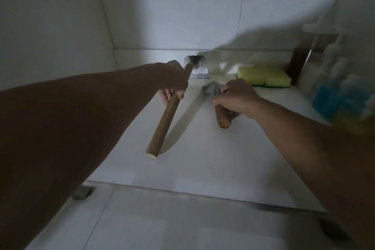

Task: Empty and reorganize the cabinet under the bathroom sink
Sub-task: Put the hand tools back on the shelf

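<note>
Inside the cabinet [203,168], a scraper [162,119] is being grasped by the left hand [174,81], a second wooden-handled tool [222,116] by the right hand [237,97]. Sponges [263,76] are lying behind; blurred bottles [341,87] are standing rightward, labels unreadable.

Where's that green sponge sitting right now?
In the head view, the green sponge lies on the cabinet floor toward the back right, just beyond the right hand and left of the blurred bottles.

Green sponges [263,76]; brown handles [162,124]
</note>
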The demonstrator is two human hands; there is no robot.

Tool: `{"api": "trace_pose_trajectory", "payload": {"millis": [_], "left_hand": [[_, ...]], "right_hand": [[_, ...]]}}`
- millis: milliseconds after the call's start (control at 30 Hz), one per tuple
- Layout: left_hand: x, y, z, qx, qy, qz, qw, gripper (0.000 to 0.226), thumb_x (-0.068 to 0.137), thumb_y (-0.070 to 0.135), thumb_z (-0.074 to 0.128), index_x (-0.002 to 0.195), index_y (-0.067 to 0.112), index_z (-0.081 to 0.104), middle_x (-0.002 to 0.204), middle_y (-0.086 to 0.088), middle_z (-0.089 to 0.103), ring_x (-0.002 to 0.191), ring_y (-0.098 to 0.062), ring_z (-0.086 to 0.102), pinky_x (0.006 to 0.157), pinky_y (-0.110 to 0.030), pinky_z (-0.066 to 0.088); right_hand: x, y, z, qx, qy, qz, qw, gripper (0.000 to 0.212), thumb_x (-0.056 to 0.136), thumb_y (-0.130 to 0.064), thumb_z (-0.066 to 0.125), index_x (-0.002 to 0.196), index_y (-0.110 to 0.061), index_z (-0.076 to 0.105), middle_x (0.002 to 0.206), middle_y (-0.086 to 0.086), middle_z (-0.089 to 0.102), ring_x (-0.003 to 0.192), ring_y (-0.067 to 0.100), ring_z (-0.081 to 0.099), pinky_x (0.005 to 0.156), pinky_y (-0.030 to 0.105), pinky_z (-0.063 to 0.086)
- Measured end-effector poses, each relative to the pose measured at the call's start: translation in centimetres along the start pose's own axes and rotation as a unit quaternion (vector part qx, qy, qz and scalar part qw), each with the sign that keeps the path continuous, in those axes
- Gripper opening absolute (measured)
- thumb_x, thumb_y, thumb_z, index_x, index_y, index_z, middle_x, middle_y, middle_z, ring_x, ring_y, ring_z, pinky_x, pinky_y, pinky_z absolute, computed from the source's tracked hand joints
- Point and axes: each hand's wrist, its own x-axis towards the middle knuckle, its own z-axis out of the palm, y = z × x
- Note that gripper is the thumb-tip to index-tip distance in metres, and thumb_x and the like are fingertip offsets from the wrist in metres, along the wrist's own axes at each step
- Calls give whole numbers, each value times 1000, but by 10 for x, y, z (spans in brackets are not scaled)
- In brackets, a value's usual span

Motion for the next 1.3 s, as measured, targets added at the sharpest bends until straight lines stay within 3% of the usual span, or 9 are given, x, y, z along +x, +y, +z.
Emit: {"api": "trace_pose_trajectory", "payload": {"millis": [100, 200, 400, 533, 633, 933, 1067, 1167, 1300], "left_hand": [[17, 5, 3, 6, 6, 2, 1000, 62, 81, -13, 63, 138, -2, 42, 104, -30, 66, 86, -42, 70, 74, -54, 58], [30, 7, 5, 3, 14, 5, 1000, 61, 81, -13, 64, 137, -2, 43, 108, -29, 65, 86, -41, 70, 73, -53, 58], [46, 6, 10, -39, 62, 21, 997, 53, 80, -9, 68, 129, -2, 49, 99, -24, 69, 83, -38, 71, 69, -49, 60], [55, 4, 16, -78, 120, 35, 989, 23, 78, -4, 74, 84, 7, 54, 84, -14, 67, 80, -31, 72, 69, -44, 61], [62, 3, 21, -109, 137, 33, 984, 40, 76, -1, 76, 68, 16, 41, 75, -9, 63, 80, -31, 72, 71, -45, 60], [69, -1, 28, -177, 160, 18, 971, 33, 75, 6, 79, 68, 13, 48, 90, -18, 72, 82, -30, 73, 76, -46, 60], [60, -6, 37, -152, 188, 18, 970, 41, 78, 25, 79, 70, 19, 39, 88, -7, 60, 81, -24, 68, 78, -37, 59], [43, -16, 41, -156, 207, 16, 966, 42, 82, 39, 72, 109, 12, 55, 99, -3, 53, 87, -19, 57, 68, -27, 52], [7, -30, 40, -134, 214, 27, 967, 64, 81, 47, 69, 130, 11, 50, 121, -5, 58, 108, -21, 59, 90, -33, 52]], "right_hand": [[18, 7, 4, -38, 23, 5, 999, 33, 55, -28, 75, 83, -12, 69, 80, 5, 70, 71, 23, 70, 59, 37, 61], [29, 13, 8, -46, 43, 12, 998, 24, 61, -27, 74, 80, -13, 68, 78, 1, 68, 72, 17, 65, 50, 21, 44], [48, 23, 13, -42, 120, 14, 992, 24, 68, -27, 73, 86, -11, 71, 82, 4, 69, 78, 21, 67, 47, 19, 36], [57, 29, 19, -49, 159, 2, 986, 23, 72, -32, 72, 83, -12, 73, 77, 3, 68, 79, 21, 68, 47, 18, 33], [61, 30, 22, -49, 173, -3, 984, 22, 74, -33, 70, 77, -11, 73, 74, 5, 68, 79, 23, 68, 54, 21, 38], [62, 33, 25, -14, 192, 1, 981, 33, 81, -39, 70, 68, -8, 66, 60, 1, 56, 70, 21, 61, 49, 23, 32], [55, 31, 19, 18, 191, 42, 980, 45, 86, -49, 62, 85, -5, 70, 81, 9, 66, 85, 27, 65, 64, 25, 38], [36, 25, 14, -16, 182, 58, 981, 47, 86, -49, 59, 89, -3, 70, 86, 10, 65, 88, 29, 65, 64, 25, 38], [-1, 8, 6, -62, 165, 67, 982, 46, 82, -51, 60, 82, -6, 70, 90, 12, 69, 93, 32, 67, 71, 30, 52]]}}
